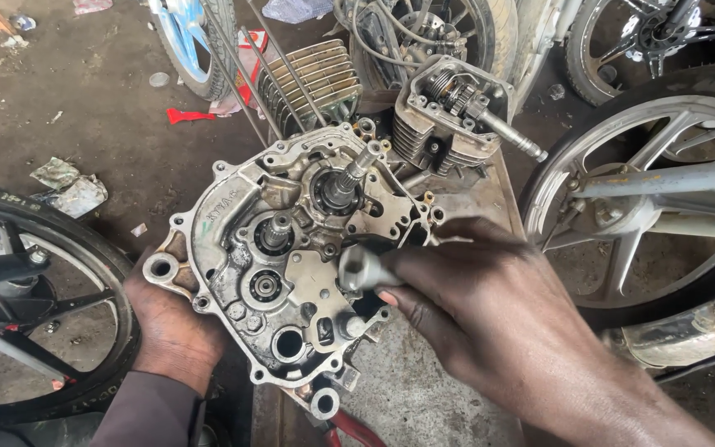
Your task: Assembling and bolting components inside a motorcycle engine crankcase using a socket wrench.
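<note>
An open motorcycle engine case point(233, 223), grey aluminium with shafts and bearings showing, lies tilted on a narrow metal bench point(411, 389). My left hand point(171, 331) grips the case from below at its lower left edge. My right hand point(490, 306) is closed on a round steel tool or part point(360, 269), pressed against the case's right middle area. A splined shaft point(349, 178) sticks up from the centre of the case.
A finned cylinder point(312, 83) and a cylinder head point(448, 112) sit at the bench's far end. Motorcycle wheels stand at left point(35, 306), right point(639, 190) and behind. Red-handled pliers point(357, 430) lie at the bench's near edge. Scraps litter the dirt floor.
</note>
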